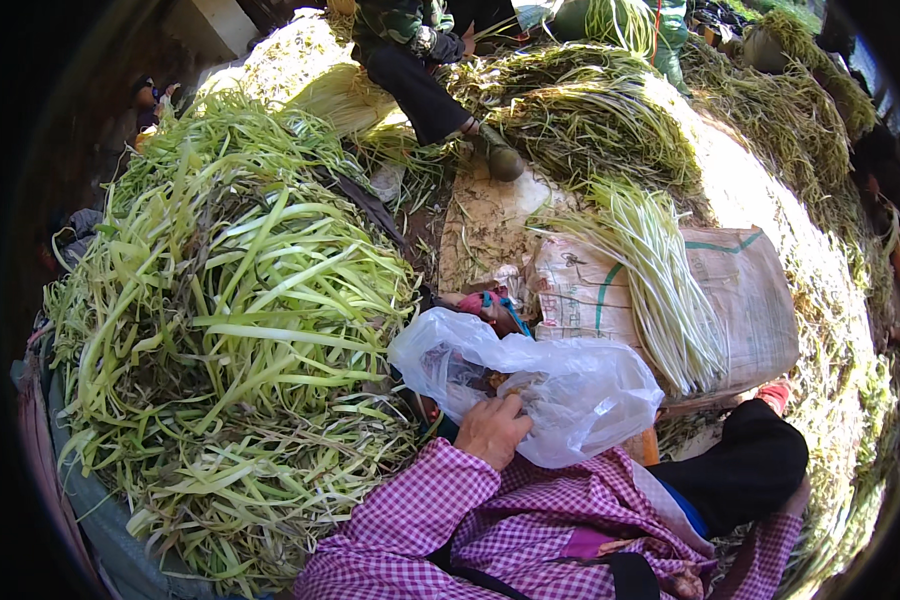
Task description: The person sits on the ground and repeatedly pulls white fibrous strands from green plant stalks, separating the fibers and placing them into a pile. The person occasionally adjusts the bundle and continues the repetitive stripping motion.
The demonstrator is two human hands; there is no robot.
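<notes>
My left hand (pixel 495 429) grips the near edge of a thin, clear plastic bag (pixel 585 394) over my lap, its fingers curled over the film. The bag's mouth gapes towards the upper left, and something small and brown (pixel 497 381) shows inside, too hidden to name. Of my right arm only the checked sleeve (pixel 766 551) and a bit of wrist appear beside my bent knee; the hand itself is out of view. Beyond the bag, a bundle of pale green stalks (pixel 671 300) lies across a printed woven sack (pixel 742 300) on a low flat support.
A large heap of loose green leaves (pixel 270 300) rises at my left in a grey-blue sack (pixel 112 517). Ahead sits another person, whose trouser leg (pixel 412 94) and shoe (pixel 504 159) reach a cardboard sheet (pixel 487 217). More stalks (pixel 600 105) are piled behind and along the right.
</notes>
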